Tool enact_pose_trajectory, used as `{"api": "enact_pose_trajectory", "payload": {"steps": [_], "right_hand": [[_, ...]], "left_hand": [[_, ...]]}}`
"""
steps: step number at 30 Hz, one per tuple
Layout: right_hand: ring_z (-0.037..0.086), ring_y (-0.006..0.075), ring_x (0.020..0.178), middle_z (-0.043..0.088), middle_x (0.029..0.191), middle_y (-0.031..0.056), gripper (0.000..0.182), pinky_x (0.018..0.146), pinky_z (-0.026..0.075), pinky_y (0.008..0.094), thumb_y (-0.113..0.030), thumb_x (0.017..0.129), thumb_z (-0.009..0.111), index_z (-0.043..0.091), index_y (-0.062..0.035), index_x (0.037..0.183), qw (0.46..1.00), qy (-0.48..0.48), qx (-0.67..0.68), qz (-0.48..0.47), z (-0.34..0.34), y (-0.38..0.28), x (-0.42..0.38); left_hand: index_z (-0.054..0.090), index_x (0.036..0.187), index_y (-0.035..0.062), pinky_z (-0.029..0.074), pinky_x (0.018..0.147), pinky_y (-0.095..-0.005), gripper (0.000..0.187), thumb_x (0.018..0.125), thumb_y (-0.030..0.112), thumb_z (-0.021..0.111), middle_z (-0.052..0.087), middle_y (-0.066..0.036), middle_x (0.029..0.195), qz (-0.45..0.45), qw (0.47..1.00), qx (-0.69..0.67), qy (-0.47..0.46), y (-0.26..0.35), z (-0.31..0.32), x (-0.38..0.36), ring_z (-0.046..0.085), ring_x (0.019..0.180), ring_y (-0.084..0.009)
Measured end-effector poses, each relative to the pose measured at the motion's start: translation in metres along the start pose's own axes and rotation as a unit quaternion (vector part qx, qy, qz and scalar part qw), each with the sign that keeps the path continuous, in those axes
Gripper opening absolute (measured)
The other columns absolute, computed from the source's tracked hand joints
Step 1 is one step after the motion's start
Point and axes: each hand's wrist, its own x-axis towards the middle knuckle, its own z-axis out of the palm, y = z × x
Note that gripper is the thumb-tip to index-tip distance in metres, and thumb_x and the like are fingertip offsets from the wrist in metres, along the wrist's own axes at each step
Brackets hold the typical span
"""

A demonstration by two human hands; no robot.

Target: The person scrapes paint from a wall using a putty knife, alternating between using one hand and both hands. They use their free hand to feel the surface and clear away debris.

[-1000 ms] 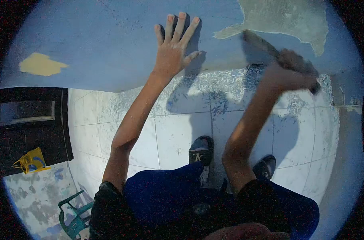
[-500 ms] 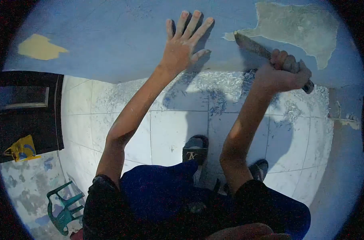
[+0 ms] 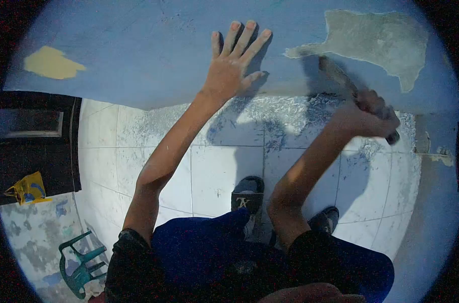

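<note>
Against the blue wall [image 3: 153, 55], my left hand [image 3: 229, 65] lies flat with its fingers spread, dusted with pale powder. My right hand [image 3: 373, 113] is wrapped round the handle of a long, dark, blade-like tool [image 3: 340, 76], slightly blurred. The tool points up and left, its tip just below the left end of a bare grey patch [image 3: 375, 40] with a ragged edge. Whether the tip touches the wall I cannot tell. A yellowish patch [image 3: 52, 63] shows farther left on the wall.
Paint flakes [image 3: 280, 116] litter the white tiled floor [image 3: 214, 166] along the wall's foot. My sandalled feet stand below. At the left are a dark door-like panel [image 3: 32, 151], a yellow bag [image 3: 30, 188] and a green plastic chair [image 3: 80, 262].
My right hand has moved down and slightly right with the tool, and the tip has left the grey patch's left end. My left hand stays on the wall.
</note>
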Motion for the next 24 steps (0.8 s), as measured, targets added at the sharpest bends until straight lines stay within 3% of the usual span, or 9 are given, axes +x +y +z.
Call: {"api": "enact_pose_trajectory", "payload": {"steps": [2,8,11,13,16,18,21,22,24], "right_hand": [[0.022,0.0131,0.040,0.025,0.041,-0.0021,0.036,0.043,0.030,0.0286,-0.031,0.082,0.038,0.022,-0.0158,0.053,0.997,0.064,-0.031,-0.021,0.014,0.030,0.000],[0.024,0.0131,0.039,0.031,0.042,-0.0010,0.041,0.043,0.028,0.0283,-0.036,0.082,0.041,0.022,-0.0158,0.052,0.990,0.089,-0.058,-0.096,0.028,-0.012,0.000],[0.017,0.0120,0.042,0.021,0.044,-0.0029,0.039,0.042,0.021,0.0295,-0.032,0.083,0.041,0.019,-0.0178,0.053,0.993,0.014,-0.059,-0.102,0.018,0.012,0.004],[0.016,0.0117,0.042,0.017,0.045,-0.0029,0.038,0.042,0.020,0.0301,-0.029,0.082,0.042,0.019,-0.0185,0.054,0.997,-0.077,0.020,0.004,0.018,0.008,-0.003],[0.014,0.0115,0.043,0.013,0.045,-0.0029,0.037,0.043,0.018,0.0295,-0.024,0.082,0.039,0.015,-0.0177,0.055,0.995,0.089,0.023,0.032,0.054,-0.036,-0.019],[0.013,0.0117,0.043,0.012,0.046,-0.0030,0.037,0.043,0.018,0.0295,-0.023,0.082,0.039,0.014,-0.0178,0.055,0.994,0.098,0.026,0.045,0.052,-0.035,-0.022],[0.012,0.0122,0.042,0.011,0.046,-0.0031,0.039,0.044,0.018,0.0295,-0.023,0.082,0.038,0.013,-0.0182,0.053,0.999,-0.011,0.044,0.020,0.025,0.010,-0.004],[0.012,0.0122,0.042,0.011,0.046,-0.0032,0.039,0.044,0.018,0.0297,-0.023,0.083,0.036,0.011,-0.0180,0.053,0.994,0.012,0.064,0.085,0.024,0.004,-0.003],[0.012,0.0120,0.043,0.011,0.046,-0.0035,0.039,0.043,0.017,0.0295,-0.021,0.083,0.038,0.011,-0.0168,0.055,0.996,0.055,0.060,-0.023,0.024,-0.012,0.003]], "left_hand": [[0.017,0.144,0.0263,0.001,0.102,-0.0642,0.090,0.072,0.059,0.061,0.001,-0.014,0.150,0.008,1.000,-0.011,0.024,-0.001,0.007,0.000,-0.005,0.137,-0.0374],[0.017,0.144,0.0220,-0.003,0.102,-0.0634,0.091,0.072,0.062,0.057,0.000,-0.016,0.149,0.014,0.999,0.022,0.034,-0.004,0.012,-0.001,-0.007,0.136,-0.0372],[0.019,0.143,0.0213,-0.003,0.102,-0.0632,0.091,0.072,0.061,0.059,0.000,-0.017,0.149,0.011,1.000,0.011,0.025,-0.001,0.013,-0.001,-0.007,0.136,-0.0380],[0.019,0.143,0.0210,-0.003,0.102,-0.0632,0.092,0.071,0.060,0.061,0.000,-0.017,0.149,0.010,0.999,0.005,0.030,-0.001,0.012,0.002,-0.007,0.136,-0.0386],[0.018,0.144,0.0204,-0.002,0.102,-0.0633,0.095,0.070,0.058,0.064,-0.001,-0.017,0.149,0.010,1.000,0.007,0.027,-0.002,0.007,0.000,-0.006,0.136,-0.0391],[0.018,0.144,0.0196,-0.003,0.102,-0.0633,0.097,0.068,0.057,0.066,-0.001,-0.017,0.149,0.018,1.000,0.011,0.018,-0.001,0.004,0.000,-0.007,0.136,-0.0391],[0.018,0.144,0.0184,-0.003,0.102,-0.0632,0.098,0.068,0.058,0.066,-0.001,-0.018,0.149,0.020,0.999,0.005,0.034,-0.002,0.011,-0.001,-0.007,0.136,-0.0389],[0.018,0.144,0.0182,-0.004,0.102,-0.0631,0.098,0.068,0.058,0.065,-0.002,-0.018,0.149,0.020,0.999,0.006,0.026,-0.002,0.009,0.002,-0.007,0.136,-0.0389],[0.018,0.144,0.0179,-0.004,0.102,-0.0631,0.098,0.068,0.059,0.065,-0.002,-0.019,0.149,0.006,1.000,0.008,0.003,0.001,0.005,0.000,-0.008,0.136,-0.0390]]}}
